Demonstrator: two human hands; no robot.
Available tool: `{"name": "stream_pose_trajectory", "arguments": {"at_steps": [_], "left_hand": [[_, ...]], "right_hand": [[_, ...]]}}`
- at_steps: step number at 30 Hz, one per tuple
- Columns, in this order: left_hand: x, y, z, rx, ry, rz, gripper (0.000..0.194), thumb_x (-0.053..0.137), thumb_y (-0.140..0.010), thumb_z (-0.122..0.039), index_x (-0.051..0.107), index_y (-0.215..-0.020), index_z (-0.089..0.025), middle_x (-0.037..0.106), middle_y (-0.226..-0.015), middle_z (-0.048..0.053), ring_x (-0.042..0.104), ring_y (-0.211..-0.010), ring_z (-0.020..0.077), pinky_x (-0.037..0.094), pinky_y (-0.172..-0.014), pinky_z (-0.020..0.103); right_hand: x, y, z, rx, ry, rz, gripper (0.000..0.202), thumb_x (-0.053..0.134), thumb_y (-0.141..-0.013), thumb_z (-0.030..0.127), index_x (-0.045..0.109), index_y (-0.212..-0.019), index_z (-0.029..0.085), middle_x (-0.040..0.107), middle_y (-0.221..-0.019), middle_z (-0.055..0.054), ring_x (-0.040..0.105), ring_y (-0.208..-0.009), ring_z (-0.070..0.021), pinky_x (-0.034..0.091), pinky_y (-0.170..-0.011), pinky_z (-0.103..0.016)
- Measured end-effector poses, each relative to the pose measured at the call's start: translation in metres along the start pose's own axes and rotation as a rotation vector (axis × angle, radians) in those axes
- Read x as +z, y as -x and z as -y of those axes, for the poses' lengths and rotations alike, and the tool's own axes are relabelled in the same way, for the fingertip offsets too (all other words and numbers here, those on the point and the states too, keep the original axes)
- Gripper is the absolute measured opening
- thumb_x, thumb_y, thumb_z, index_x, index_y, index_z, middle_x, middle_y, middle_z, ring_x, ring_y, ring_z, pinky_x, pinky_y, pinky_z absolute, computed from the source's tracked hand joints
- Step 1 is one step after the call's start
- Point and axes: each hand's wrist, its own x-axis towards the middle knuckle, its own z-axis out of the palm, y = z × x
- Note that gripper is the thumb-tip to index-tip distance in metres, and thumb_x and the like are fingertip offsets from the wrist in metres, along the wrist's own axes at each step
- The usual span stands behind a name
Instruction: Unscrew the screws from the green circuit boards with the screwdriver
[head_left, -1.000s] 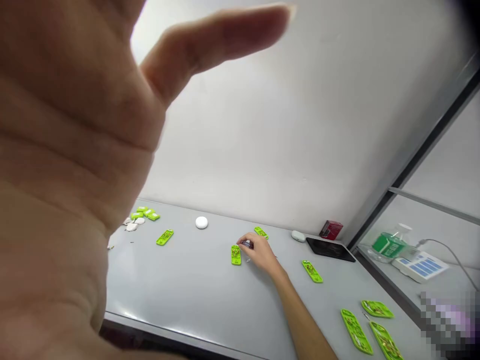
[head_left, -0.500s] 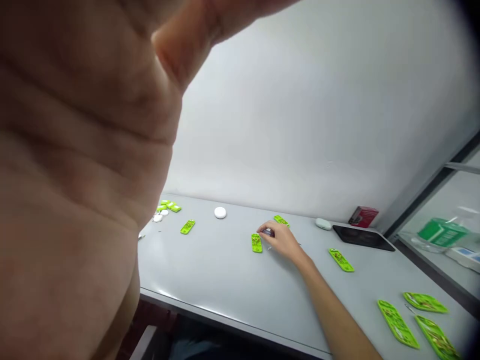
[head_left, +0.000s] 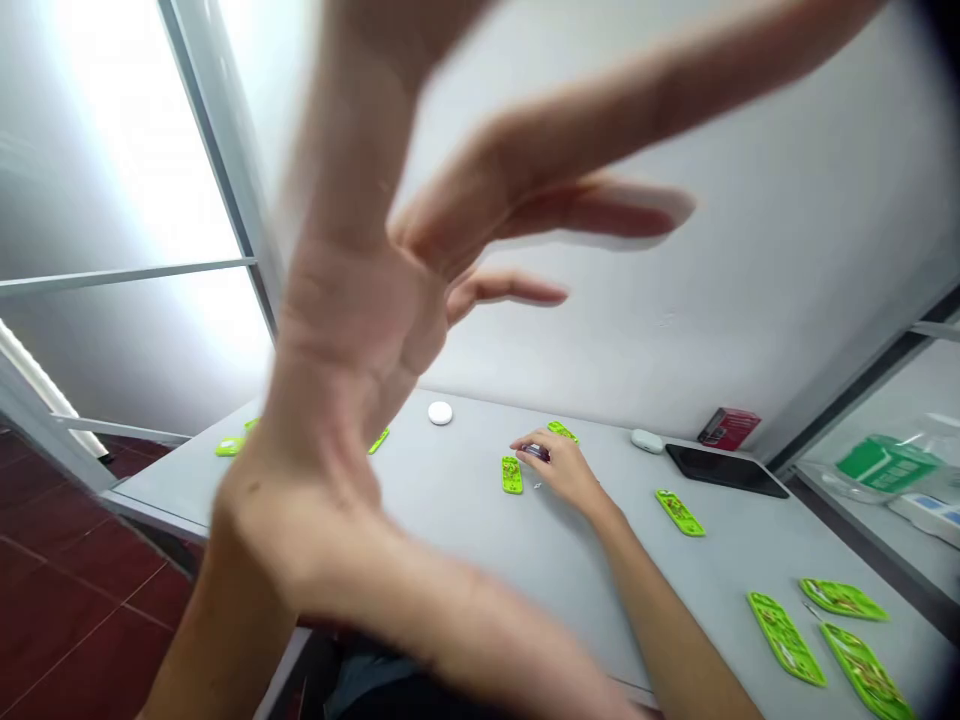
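Note:
My left hand (head_left: 349, 340) is raised close to the camera, its fingers spread and slightly blurred, with nothing in them. It covers much of the left side of the view. Out on the table, my right hand (head_left: 564, 472) rests with thumb and fingers closed around a small dark purplish object (head_left: 535, 452) whose kind I cannot make out. Just left of those fingertips lies a bright green elongated plastic shell (head_left: 511, 476) with small parts inside. A tiny metallic piece (head_left: 538, 486) lies below the right hand.
The grey table (head_left: 465, 540) carries more green shells (head_left: 680, 513), several at the front right. A round white object (head_left: 440, 413), a pale oval case (head_left: 646, 441), a black flat tray or device (head_left: 724, 471) and a red box (head_left: 729, 428) stand towards the back wall.
My left hand has swung away from the lens, so its spread fingers and the table's left end now show. My right hand stays in nearly the same place, still holding the dark object.

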Motion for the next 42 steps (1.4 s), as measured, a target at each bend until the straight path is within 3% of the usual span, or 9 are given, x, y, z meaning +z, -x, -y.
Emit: {"name": "stream_pose_trajectory", "arguments": {"at_steps": [1, 2, 4, 6, 9, 11, 17, 21, 42], "left_hand": [[0.009, -0.001, 0.013, 0.073, 0.108, 0.068, 0.070, 0.045, -0.097, -0.054, 0.018, -0.161, -0.042, 0.048, -0.153, -0.012, 0.043, -0.151, 0.0201, 0.049, -0.111, 0.037], [0.022, 0.001, 0.031, 0.118, 0.168, 0.197, 0.080, 0.064, -0.092, -0.048, 0.023, -0.160, -0.039, 0.051, -0.152, -0.009, 0.054, -0.142, 0.0162, 0.051, -0.112, 0.033], [0.055, 0.008, 0.082, -0.041, 0.120, 0.461, 0.063, 0.073, -0.090, -0.040, 0.047, -0.147, -0.033, 0.060, -0.144, -0.003, 0.063, -0.127, 0.0138, 0.055, -0.105, 0.031], [0.094, 0.022, 0.139, -0.270, 0.015, 0.651, 0.062, 0.079, -0.082, -0.044, 0.058, -0.136, -0.024, 0.062, -0.140, 0.004, 0.063, -0.123, 0.0214, 0.055, -0.097, 0.035], [0.143, 0.046, 0.203, -0.443, -0.084, 0.793, 0.086, 0.086, -0.065, -0.057, 0.057, -0.137, -0.019, 0.060, -0.137, 0.011, 0.062, -0.118, 0.0280, 0.052, -0.093, 0.035], [0.163, 0.062, 0.222, -0.437, -0.113, 0.818, 0.094, 0.088, -0.056, -0.066, 0.058, -0.132, -0.021, 0.059, -0.133, 0.010, 0.059, -0.121, 0.0301, 0.049, -0.090, 0.034], [0.180, 0.082, 0.227, -0.348, -0.076, 0.705, 0.071, 0.079, -0.064, -0.073, 0.062, -0.109, -0.022, 0.061, -0.116, 0.005, 0.058, -0.108, 0.0239, 0.042, -0.081, 0.030], [0.184, 0.085, 0.233, -0.332, -0.059, 0.640, 0.071, 0.082, -0.061, -0.073, 0.063, -0.108, -0.023, 0.062, -0.113, 0.004, 0.058, -0.106, 0.0221, 0.041, -0.081, 0.028], [0.181, 0.084, 0.229, -0.319, -0.063, 0.653, 0.066, 0.081, -0.065, -0.072, 0.064, -0.106, -0.022, 0.062, -0.111, 0.003, 0.058, -0.104, 0.0206, 0.039, -0.079, 0.028]], "right_hand": [[0.000, 0.000, 0.000, -0.003, 0.001, -0.007, 0.021, 0.061, -0.095, 0.028, 0.079, -0.101, 0.021, 0.075, -0.102, -0.008, 0.065, -0.085, -0.0204, 0.048, -0.082, -0.033], [0.000, 0.000, 0.001, -0.002, 0.002, -0.014, 0.022, 0.060, -0.095, 0.029, 0.079, -0.101, 0.021, 0.074, -0.101, -0.008, 0.065, -0.086, -0.0211, 0.048, -0.083, -0.034], [-0.001, 0.000, 0.002, 0.006, -0.009, -0.019, 0.022, 0.060, -0.095, 0.031, 0.079, -0.098, 0.020, 0.074, -0.099, -0.008, 0.065, -0.087, -0.0220, 0.048, -0.082, -0.034], [-0.002, 0.000, 0.004, 0.021, -0.044, -0.017, 0.021, 0.061, -0.094, 0.032, 0.078, -0.096, 0.020, 0.075, -0.098, -0.008, 0.065, -0.086, -0.0214, 0.048, -0.081, -0.033], [-0.002, 0.000, 0.007, 0.059, -0.094, -0.023, 0.018, 0.064, -0.092, 0.032, 0.078, -0.094, 0.021, 0.075, -0.097, -0.006, 0.064, -0.083, -0.0194, 0.048, -0.078, -0.031], [-0.001, 0.000, 0.009, 0.080, -0.113, -0.032, 0.018, 0.065, -0.091, 0.034, 0.078, -0.094, 0.021, 0.076, -0.097, -0.005, 0.063, -0.081, -0.0187, 0.047, -0.075, -0.031], [0.012, 0.002, 0.010, 0.080, -0.141, 0.015, 0.017, 0.065, -0.090, 0.030, 0.080, -0.097, 0.023, 0.077, -0.100, -0.004, 0.064, -0.082, -0.0184, 0.048, -0.078, -0.031], [0.016, 0.003, 0.007, 0.078, -0.070, 0.027, 0.017, 0.066, -0.089, 0.025, 0.082, -0.095, 0.024, 0.078, -0.098, -0.003, 0.064, -0.080, -0.0185, 0.047, -0.076, -0.030], [0.019, 0.004, 0.005, -0.055, 0.133, 0.033, 0.023, 0.066, -0.088, 0.007, 0.080, -0.090, 0.025, 0.073, -0.090, 0.000, 0.061, -0.077, -0.0149, 0.040, -0.071, -0.027]]}}
